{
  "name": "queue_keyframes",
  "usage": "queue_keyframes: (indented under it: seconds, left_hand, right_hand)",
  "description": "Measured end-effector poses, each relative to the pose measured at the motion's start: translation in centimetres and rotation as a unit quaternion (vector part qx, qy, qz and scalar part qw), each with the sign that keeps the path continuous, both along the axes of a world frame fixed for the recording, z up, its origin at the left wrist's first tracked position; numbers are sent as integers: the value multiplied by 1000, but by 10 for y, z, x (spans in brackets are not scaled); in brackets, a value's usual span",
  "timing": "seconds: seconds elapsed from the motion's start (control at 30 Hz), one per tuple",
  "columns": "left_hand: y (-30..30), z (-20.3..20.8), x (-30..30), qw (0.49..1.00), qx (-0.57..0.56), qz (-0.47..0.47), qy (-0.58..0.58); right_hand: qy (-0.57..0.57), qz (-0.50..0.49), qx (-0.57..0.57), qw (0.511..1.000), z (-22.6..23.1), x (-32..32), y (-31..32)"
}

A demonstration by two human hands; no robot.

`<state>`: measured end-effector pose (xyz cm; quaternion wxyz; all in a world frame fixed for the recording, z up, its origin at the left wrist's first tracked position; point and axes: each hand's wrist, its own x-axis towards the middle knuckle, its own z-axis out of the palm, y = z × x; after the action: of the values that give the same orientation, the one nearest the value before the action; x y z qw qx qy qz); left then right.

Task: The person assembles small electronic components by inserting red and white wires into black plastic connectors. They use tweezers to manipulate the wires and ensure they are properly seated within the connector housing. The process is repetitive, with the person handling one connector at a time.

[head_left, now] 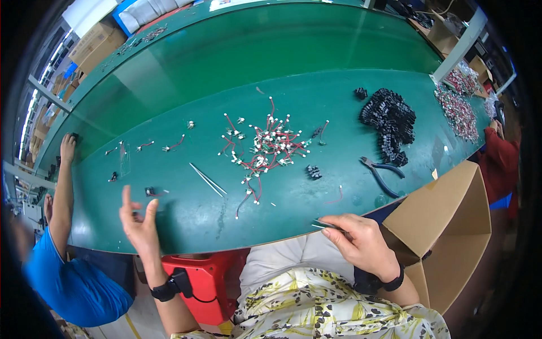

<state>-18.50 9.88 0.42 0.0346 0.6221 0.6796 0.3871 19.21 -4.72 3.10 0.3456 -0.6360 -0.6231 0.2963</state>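
Observation:
My left hand [138, 229] hovers over the front left of the green table, open, with thumb and fingers apart and nothing in it. Just beyond its fingertips lies a small black part with a red wire [150, 192]. At the table's front edge my right hand [361, 243] is closed on a pair of tweezers [319, 224], whose tips point left; the rest is hidden in the fingers. Another pair of tweezers [207, 179] lies between the hands. A loose heap of red wires with white connectors [274, 141] covers the middle of the table.
Black plastic parts [389, 118] are piled at the right, beside blue-handled cutting pliers [384, 172]. A small black cluster [314, 172] lies nearer. An open cardboard box [446, 209] stands against the right front edge. People in blue [79, 277] and red [501, 150] sit either side.

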Motion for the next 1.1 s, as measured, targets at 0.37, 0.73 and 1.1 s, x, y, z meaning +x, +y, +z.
queue_keyframes:
  seconds: [0.37,0.73,1.1]
  left_hand:
    - [-61,13,129,472,-406,-308,-720]
    - [-76,-5,117,533,-372,-282,-706]
    - [-70,2,143,548,-350,-285,-705]
  right_hand:
    - [-28,89,37,995,9,-31,79]
    - [-226,261,32,938,3,-69,141]
    - [164,-7,-22,986,7,-30,91]
